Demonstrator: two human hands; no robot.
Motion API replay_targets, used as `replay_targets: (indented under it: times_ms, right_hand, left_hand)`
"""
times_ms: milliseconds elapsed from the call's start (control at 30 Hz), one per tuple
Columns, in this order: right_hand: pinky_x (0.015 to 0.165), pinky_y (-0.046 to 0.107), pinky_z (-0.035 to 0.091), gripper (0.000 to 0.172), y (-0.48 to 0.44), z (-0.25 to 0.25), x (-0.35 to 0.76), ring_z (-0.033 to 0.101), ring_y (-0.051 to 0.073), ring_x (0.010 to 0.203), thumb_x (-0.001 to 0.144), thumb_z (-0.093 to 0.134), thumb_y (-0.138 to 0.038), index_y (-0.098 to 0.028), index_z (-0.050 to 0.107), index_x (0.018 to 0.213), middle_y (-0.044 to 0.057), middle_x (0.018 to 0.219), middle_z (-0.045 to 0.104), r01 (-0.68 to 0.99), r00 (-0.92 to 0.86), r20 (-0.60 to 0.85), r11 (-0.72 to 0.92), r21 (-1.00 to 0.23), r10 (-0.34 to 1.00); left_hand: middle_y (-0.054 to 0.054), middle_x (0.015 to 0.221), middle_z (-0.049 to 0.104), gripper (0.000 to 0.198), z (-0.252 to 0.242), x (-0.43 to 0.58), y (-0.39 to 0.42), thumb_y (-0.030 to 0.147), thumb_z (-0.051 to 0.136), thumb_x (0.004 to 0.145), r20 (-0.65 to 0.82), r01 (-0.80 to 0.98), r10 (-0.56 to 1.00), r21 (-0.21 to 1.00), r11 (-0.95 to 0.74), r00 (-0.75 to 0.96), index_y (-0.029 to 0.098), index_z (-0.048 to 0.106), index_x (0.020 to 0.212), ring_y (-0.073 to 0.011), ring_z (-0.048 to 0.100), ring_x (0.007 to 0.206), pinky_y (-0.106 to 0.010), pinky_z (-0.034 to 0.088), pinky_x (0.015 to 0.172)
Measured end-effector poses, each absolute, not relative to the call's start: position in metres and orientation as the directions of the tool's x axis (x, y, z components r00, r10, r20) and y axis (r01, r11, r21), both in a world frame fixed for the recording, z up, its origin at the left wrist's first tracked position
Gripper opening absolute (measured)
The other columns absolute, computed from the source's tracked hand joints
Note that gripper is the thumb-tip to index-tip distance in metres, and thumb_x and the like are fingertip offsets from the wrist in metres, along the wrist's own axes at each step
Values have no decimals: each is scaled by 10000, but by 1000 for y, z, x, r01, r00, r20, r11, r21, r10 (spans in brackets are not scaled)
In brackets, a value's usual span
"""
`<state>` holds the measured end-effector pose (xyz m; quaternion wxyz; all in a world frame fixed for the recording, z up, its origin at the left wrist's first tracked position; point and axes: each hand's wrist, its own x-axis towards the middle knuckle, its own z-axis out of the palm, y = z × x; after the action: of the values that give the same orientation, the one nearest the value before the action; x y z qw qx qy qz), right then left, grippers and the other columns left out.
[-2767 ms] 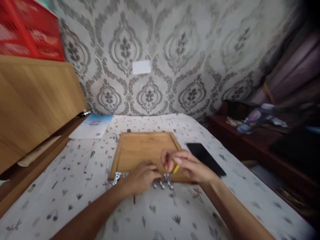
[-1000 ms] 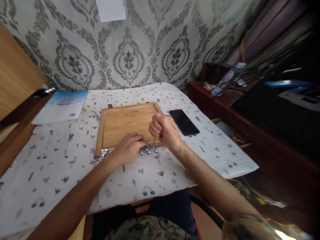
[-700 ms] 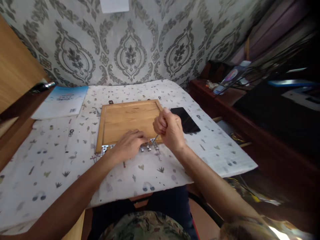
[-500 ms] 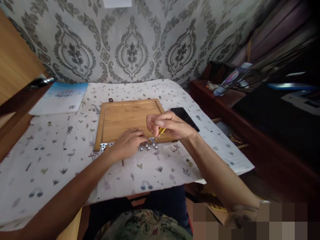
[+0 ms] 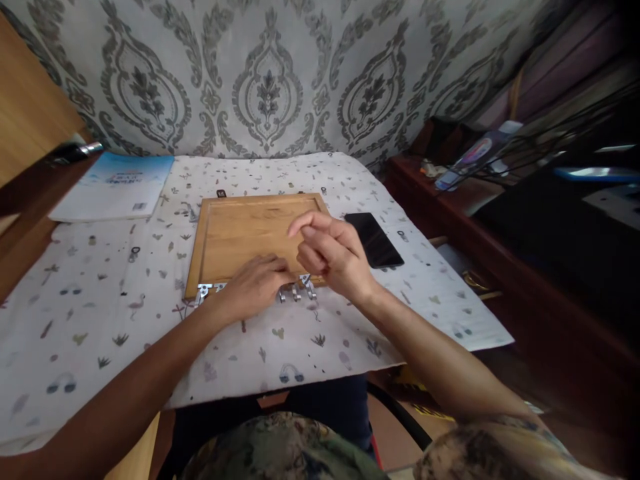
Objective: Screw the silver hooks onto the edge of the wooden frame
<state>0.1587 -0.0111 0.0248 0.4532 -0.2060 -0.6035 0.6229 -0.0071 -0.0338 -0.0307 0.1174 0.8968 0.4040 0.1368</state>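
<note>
A wooden panel (image 5: 240,227) with a raised frame lies flat on the patterned cloth. Along its near edge runs a metal hook rail (image 5: 304,280), with several hooks hanging over the cloth. My left hand (image 5: 260,283) rests on the middle of that rail, its fingers together and bent over it, covering part of it. Above the rail's right end is my right hand (image 5: 333,253), closed, its index finger crooked forward. The yellow-handled screwdriver seen in it a moment earlier is now hidden behind the fingers.
A black phone (image 5: 375,240) lies right of the panel. At the back left is a blue and white book (image 5: 115,187). A dark red cabinet (image 5: 445,220) with a bottle (image 5: 475,157) and cables stands along the right side, an open drawer below.
My right hand has turned and lifted slightly, so the yellow screwdriver handle no longer shows. My left hand stays on the rail. The view has shifted a little.
</note>
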Motion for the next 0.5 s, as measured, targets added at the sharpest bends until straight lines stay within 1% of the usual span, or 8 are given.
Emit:
replay_targets:
  times_ms: [33,100,167,200,267,367,400,500]
  right_hand:
    - [390,223,159,205,-17,22,155,195,65,380,936,609,-410,-207,614,903,-135,443,274,-316,-368,322,208,-926,872]
    - [401,235,186,210,-27,17,149,220,79,388,951,597,-443,-235,600,918,-129,459,258,-291,-101,382,340,-894,919]
    - [410,239,207,218,-31,14,145,238,88,397,961,584,-468,-253,591,926,-123,476,251,-264,50,411,409,-874,910]
    - [410,238,206,219,-30,14,146,234,88,399,963,583,-472,-256,590,929,-122,478,248,-265,58,411,411,-873,910]
    - [400,231,181,213,-24,17,153,197,80,392,952,603,-457,-246,603,926,-130,465,241,-299,-56,386,353,-887,921]
    - [381,219,158,228,-8,24,170,155,61,389,910,661,-427,-201,650,878,-133,445,273,-341,-421,301,158,-927,856]
    - [379,214,163,246,-3,26,176,171,57,393,899,674,-430,-186,670,874,-125,451,311,-342,-487,292,128,-931,823]
    - [400,207,245,267,6,27,183,287,61,430,869,720,-438,-171,698,862,-88,501,433,-312,-579,282,111,-943,765]
  left_hand:
    - [-59,1113,727,329,-30,-7,-34,124,480,981,144,701,762,313,-640,631,242,756,1118,-227,651,1055,-396,529,952]
    - [-57,1089,729,348,-28,-7,-35,92,493,960,133,715,770,299,-632,624,248,749,1138,-226,646,1035,-384,529,918]
    - [-56,1060,728,364,-28,-8,-35,74,497,951,131,716,770,298,-632,625,246,747,1151,-225,644,1013,-379,528,892]
    - [-57,1053,727,365,-29,-8,-34,69,495,949,139,712,767,300,-635,626,240,747,1150,-226,642,1008,-380,527,886]
    - [-60,1049,723,365,-30,-9,-34,69,488,951,163,700,759,305,-646,630,231,749,1148,-227,640,1005,-380,523,879]
    - [-57,1008,718,350,-31,-9,-33,106,488,967,181,681,743,306,-665,644,248,759,1138,-219,645,981,-364,514,860]
    - [-56,997,717,338,-31,-8,-33,127,492,975,181,676,738,307,-670,650,258,764,1128,-216,647,970,-359,511,854]
    - [-53,982,715,304,-31,-8,-33,162,516,979,182,677,740,310,-668,647,269,774,1099,-213,647,961,-348,505,842]
